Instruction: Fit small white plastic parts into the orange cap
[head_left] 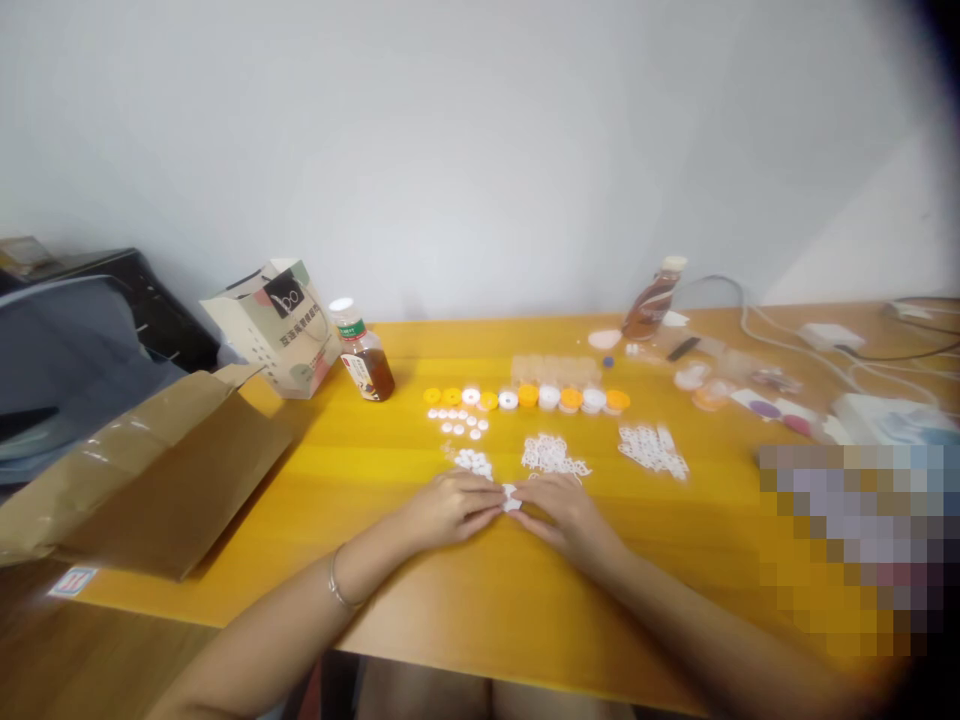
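My left hand [454,506] and my right hand [561,510] meet at the middle of the yellow table [420,590], and together their fingertips pinch a small white plastic piece [511,497]. A bracelet sits on my left wrist. Just beyond my fingers lie three heaps of small white parts [553,456], and behind them a row of orange and white round caps [540,398] with several small white discs [457,421] at its left end.
A brown-liquid bottle [363,352] and a printed paper bag [276,325] stand at the back left, next to a flattened cardboard box [150,480]. A second bottle [651,297], cables and small items lie at the back right. A blurred patch covers the right front.
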